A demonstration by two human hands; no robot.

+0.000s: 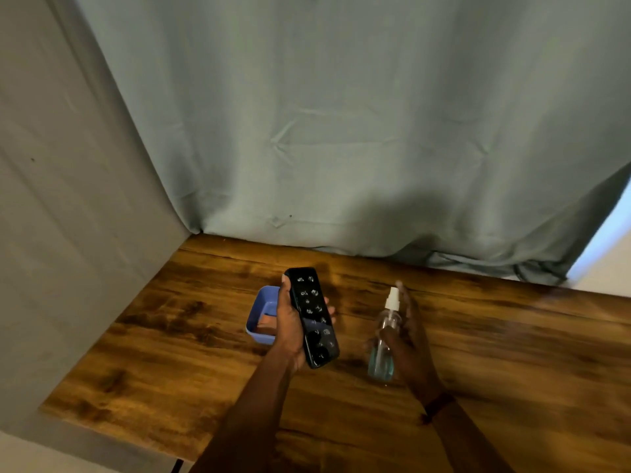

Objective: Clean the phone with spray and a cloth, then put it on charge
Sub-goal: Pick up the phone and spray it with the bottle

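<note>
The black slab phone (312, 317), gripped in the left hand (290, 324), wanted tilting toward the clear plastic spray bottle (384, 339) the right hand (408, 339) clasped beside it.

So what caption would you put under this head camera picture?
Left hand holds a phone above a wooden table while the right hand grips a spray bottle.

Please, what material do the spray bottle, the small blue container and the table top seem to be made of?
The clear spray bottle with white nozzle: probably transparent plastic, possibly glass; bluish liquid shows through it. The small blue square container: likely matte plastic, with an even colour and thin walls. The brown table top: wood or wood-look laminate, grain pattern with a slight sheen.
</note>
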